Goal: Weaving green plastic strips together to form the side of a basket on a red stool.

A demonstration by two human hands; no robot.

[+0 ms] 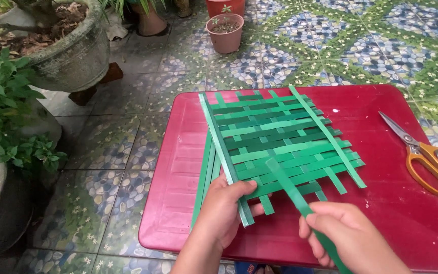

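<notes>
- Leafy green plants [3,109] are seen at the far left edge, above a dark pot rim.
- A large grey stone planter [72,56] filled with dry leaves is set on the patterned tile floor [122,152] at upper left.
- Two small terracotta-pink pots [225,31] are placed on the floor beyond the table.
- A low red plastic table [178,167] is shown at centre, well apart from the planter.
- A woven mat of green paper strips [275,139], in light and dark shades, is laid flat on the table, with loose strip ends projecting on all sides.
- A bundle of unwoven green strips [206,167] is tucked along the mat's left edge.
- The left hand [224,210] is pressed on the near left corner of the mat, the thumb laid over a long diagonal edge strip [224,149] and the fingers curled beneath; it is closed on that strip and corner.
- A single loose green strip [290,187] is run diagonally from the mat's near edge down towards the viewer.
- The right hand [348,236] is closed around that loose strip, which is pinched between the thumb and the curled fingers.
- Orange-handled scissors [424,152] are laid on the table at far right, blades shut, apart from the mat.
</notes>
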